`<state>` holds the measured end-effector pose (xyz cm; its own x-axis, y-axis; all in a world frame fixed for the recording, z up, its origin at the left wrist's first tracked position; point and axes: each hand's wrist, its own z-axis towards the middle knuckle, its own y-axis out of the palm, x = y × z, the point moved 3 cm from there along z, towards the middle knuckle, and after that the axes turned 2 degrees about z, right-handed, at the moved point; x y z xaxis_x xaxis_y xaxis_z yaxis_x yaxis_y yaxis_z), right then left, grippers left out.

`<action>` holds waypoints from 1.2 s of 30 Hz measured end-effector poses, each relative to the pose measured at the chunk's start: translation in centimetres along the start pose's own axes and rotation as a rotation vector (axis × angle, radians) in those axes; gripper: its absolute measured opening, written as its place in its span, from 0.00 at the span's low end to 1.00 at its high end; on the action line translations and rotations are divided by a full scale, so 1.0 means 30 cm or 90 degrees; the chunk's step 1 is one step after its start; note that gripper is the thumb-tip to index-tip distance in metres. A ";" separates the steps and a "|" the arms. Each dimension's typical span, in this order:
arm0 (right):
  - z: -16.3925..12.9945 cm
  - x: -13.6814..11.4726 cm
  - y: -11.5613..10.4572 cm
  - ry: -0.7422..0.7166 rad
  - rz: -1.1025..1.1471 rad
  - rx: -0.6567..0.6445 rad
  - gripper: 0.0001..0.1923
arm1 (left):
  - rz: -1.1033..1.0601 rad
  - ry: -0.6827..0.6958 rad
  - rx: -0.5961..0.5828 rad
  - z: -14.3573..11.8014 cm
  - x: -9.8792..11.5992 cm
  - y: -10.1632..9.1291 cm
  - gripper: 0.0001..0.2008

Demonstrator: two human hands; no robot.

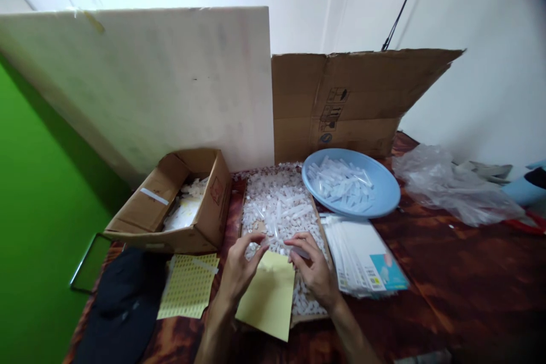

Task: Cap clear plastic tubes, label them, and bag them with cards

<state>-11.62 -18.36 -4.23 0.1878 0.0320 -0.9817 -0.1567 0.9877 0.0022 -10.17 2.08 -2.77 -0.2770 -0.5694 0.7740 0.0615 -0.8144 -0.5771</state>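
My left hand [243, 267] is closed in a pinch, thumb and forefinger meeting on something too small to make out. Facing it, my right hand [313, 267] grips a small translucent strip [302, 251] between thumb and fingers. Below both hands a plain yellow sheet [268, 301] lies tilted over the near end of a shallow cardboard tray [321, 227]. Many small white pieces [264, 187] and some longer clear strips [279, 216] fill that tray. The fingertips of the two hands are a short gap apart, just above the sheet's top edge.
A light-blue basin [384, 187] of translucent strips stands right, behind stacked white packets [354, 250]. Left are an open cardboard box [217, 205], a yellow sticker sheet [187, 287] and a black cap [123, 301]. Plastic bags [456, 187] lie far right; cardboard panels [298, 108] stand behind.
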 end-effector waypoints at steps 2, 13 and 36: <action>-0.003 -0.007 0.015 0.001 0.016 -0.030 0.14 | -0.051 0.026 -0.024 -0.034 0.025 -0.010 0.10; -0.020 0.009 0.067 0.000 0.103 0.026 0.07 | -0.129 -0.016 0.024 -0.082 0.025 -0.011 0.12; 0.016 0.062 0.001 0.032 0.073 0.056 0.20 | -0.084 0.041 -0.015 -0.056 0.061 0.050 0.10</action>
<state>-10.80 -18.20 -5.97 0.1248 0.1395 -0.9823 -0.0889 0.9877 0.1290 -12.18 -0.01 -2.66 -0.3417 -0.4486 0.8258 -0.0024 -0.8783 -0.4781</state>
